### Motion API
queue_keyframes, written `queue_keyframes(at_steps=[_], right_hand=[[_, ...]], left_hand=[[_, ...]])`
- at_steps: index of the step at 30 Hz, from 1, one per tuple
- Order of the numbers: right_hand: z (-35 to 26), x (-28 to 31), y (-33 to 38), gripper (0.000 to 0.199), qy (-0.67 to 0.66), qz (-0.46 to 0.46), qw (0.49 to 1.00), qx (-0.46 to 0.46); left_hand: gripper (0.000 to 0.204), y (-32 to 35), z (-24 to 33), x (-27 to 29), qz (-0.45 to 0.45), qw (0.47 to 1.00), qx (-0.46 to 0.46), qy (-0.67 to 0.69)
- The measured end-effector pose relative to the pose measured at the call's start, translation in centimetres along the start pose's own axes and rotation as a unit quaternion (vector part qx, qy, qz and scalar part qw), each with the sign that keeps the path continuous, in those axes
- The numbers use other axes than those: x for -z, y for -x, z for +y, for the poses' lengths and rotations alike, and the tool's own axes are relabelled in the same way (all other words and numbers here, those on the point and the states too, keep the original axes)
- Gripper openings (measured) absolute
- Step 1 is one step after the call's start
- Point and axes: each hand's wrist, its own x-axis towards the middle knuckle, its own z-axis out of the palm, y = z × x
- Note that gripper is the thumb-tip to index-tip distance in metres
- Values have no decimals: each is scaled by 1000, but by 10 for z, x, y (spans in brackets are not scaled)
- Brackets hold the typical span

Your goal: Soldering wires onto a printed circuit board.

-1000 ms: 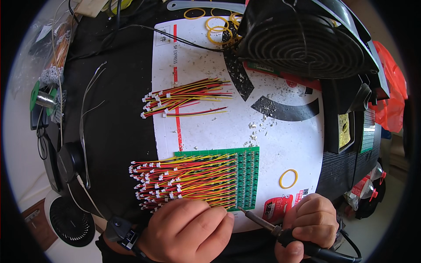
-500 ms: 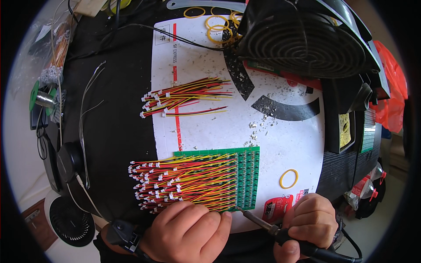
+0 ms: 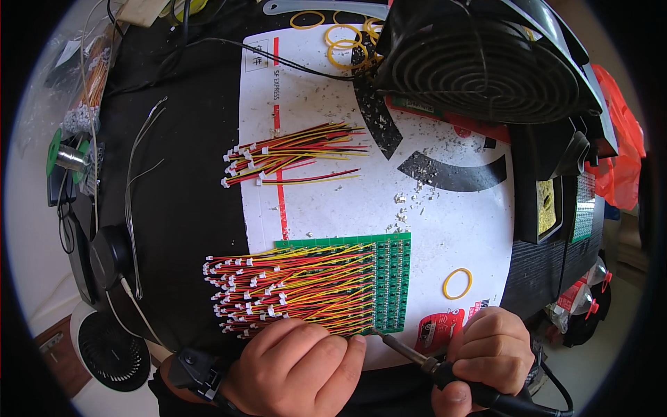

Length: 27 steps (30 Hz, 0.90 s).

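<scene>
Right hand [image 3: 495, 351] is clamped around the soldering iron [image 3: 417, 358], tip touching the lower edge of the green circuit board [image 3: 390, 285]. Left hand [image 3: 299, 368], fingers curled together, presses down on the red-and-yellow wires [image 3: 292, 292] fanning left off the board, low on the worktop's white sheet [image 3: 445, 222].

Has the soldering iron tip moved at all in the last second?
No. The soldering iron tip sits at the same lower corner of the green circuit board, held by the right hand.
</scene>
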Motion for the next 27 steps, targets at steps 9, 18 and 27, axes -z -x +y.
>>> queue_keyframes(at_steps=[9,18,27], right_hand=[[1,5,2,20,-11,-1,1000,2],[-3,-9,19,32,72,76,993,-46],[0,4,0,20,-2,-26,1000,-2]], left_hand=[[12,1,1,0,3,1000,13,-1],[16,4,3,-8,4,1000,22,-20],[11,2,3,-6,16,999,31,-14]])
